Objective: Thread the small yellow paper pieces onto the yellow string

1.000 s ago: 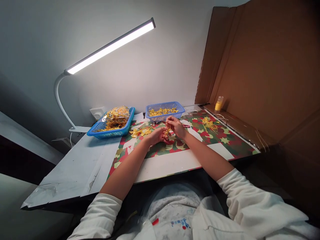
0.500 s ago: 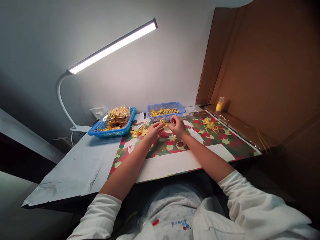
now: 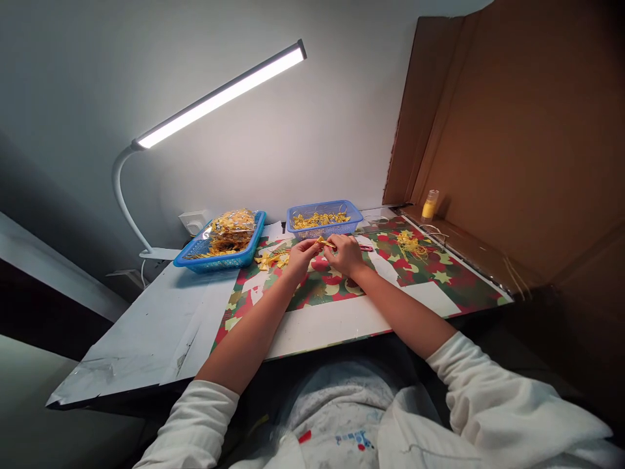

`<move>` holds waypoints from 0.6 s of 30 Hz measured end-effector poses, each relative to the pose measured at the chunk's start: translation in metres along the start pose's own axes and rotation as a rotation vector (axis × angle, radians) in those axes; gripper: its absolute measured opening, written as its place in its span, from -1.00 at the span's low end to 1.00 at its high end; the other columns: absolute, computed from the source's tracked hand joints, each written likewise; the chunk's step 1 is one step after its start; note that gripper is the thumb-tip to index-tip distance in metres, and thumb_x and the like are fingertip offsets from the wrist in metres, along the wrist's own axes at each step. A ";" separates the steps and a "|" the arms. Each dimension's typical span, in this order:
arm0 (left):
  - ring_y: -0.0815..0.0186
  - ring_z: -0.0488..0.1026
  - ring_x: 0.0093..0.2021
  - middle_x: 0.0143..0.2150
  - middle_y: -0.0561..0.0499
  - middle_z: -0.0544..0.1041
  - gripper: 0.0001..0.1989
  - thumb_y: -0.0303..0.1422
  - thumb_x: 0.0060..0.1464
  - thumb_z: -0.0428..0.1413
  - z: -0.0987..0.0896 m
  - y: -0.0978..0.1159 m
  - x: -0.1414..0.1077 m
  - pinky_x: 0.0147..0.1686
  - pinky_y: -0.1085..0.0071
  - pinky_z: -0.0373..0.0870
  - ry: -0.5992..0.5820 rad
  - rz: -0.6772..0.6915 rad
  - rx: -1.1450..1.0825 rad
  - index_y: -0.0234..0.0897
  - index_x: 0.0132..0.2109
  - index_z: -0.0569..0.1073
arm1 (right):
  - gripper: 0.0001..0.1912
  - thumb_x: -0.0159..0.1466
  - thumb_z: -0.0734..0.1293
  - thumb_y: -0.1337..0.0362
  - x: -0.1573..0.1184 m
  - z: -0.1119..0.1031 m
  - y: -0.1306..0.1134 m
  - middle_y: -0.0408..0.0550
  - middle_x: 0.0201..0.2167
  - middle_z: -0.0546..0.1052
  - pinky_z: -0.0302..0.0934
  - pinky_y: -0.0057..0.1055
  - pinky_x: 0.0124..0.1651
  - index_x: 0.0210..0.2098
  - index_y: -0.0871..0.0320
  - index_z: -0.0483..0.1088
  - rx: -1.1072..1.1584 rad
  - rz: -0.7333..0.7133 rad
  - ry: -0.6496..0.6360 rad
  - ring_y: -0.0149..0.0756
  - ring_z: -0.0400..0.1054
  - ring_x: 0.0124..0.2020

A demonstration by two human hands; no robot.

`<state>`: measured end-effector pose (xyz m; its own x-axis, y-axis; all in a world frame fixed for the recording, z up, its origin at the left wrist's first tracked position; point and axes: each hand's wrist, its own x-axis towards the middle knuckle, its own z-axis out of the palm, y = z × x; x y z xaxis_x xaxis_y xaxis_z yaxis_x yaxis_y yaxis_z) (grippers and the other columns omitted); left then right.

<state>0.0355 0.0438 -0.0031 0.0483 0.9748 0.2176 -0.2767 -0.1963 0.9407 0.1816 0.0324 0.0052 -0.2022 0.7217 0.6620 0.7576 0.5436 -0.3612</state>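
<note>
A small yellow ribbon bow [image 3: 322,241] is between my two hands, above the patterned sheet. My left hand [image 3: 303,255] pinches its left side. My right hand [image 3: 346,254] has its fingers closed at the right end of the bow; the fingertips partly cover it. Left of my left hand, several yellow ribbon bows [image 3: 272,259] lie in a loose pile. Just behind my hands stands a periwinkle basket [image 3: 325,228] with gold bows and strings inside. A tangle of yellow string [image 3: 411,245] rests on the sheet to the right.
A blue basket [image 3: 215,262] at the left holds a clear bag and gold ribbon pieces. Beside my right hand lies a pinkish-red tool [image 3: 366,247], partly hidden. A lamp [image 3: 219,98] hangs overhead. A yellow-filled bottle [image 3: 430,205] stands by the cardboard wall [image 3: 517,143].
My right hand has come down and closer to my left hand, its fingers now curled at the bow. The left hand has stayed nearly in place.
</note>
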 end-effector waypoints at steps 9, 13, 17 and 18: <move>0.40 0.36 -0.42 -0.39 0.03 0.52 -0.69 -0.22 -0.27 0.33 -0.004 0.000 0.000 -0.39 0.45 0.24 -0.042 -0.042 0.079 -0.27 -0.33 0.54 | -0.84 0.23 0.18 0.31 0.000 0.001 -0.001 -0.05 -0.45 0.51 -0.03 -0.36 -0.23 -0.40 0.16 0.36 -0.012 0.042 -0.054 -0.27 0.31 -0.38; 0.32 0.42 -0.32 -0.35 0.01 0.55 -0.67 -0.19 -0.27 0.34 -0.002 0.002 -0.003 -0.27 0.40 0.29 -0.067 0.057 0.163 -0.28 -0.35 0.53 | -0.78 0.26 0.16 0.29 -0.001 0.002 0.000 -0.07 -0.50 0.48 -0.04 -0.39 -0.28 -0.47 0.15 0.34 0.002 0.049 -0.051 -0.31 0.28 -0.44; 0.34 0.41 -0.35 -0.40 0.02 0.53 -0.66 -0.17 -0.30 0.36 0.000 0.007 -0.005 -0.24 0.39 0.30 -0.061 0.098 0.178 -0.30 -0.40 0.50 | -0.82 0.24 0.18 0.28 -0.002 0.002 -0.001 -0.11 -0.50 0.48 -0.03 -0.41 -0.29 -0.45 0.14 0.34 0.059 0.041 -0.028 -0.34 0.26 -0.47; 0.35 0.41 -0.36 -0.41 0.03 0.53 -0.65 -0.17 -0.31 0.36 0.000 0.008 -0.005 -0.24 0.39 0.30 -0.060 0.099 0.176 -0.31 -0.41 0.50 | -0.83 0.23 0.18 0.28 -0.002 0.002 -0.001 -0.12 -0.50 0.48 -0.02 -0.41 -0.28 -0.44 0.14 0.35 0.069 0.038 -0.018 -0.34 0.26 -0.47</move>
<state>0.0331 0.0370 0.0031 0.0877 0.9428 0.3217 -0.1109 -0.3117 0.9437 0.1799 0.0309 0.0026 -0.1859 0.7495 0.6354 0.7205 0.5437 -0.4305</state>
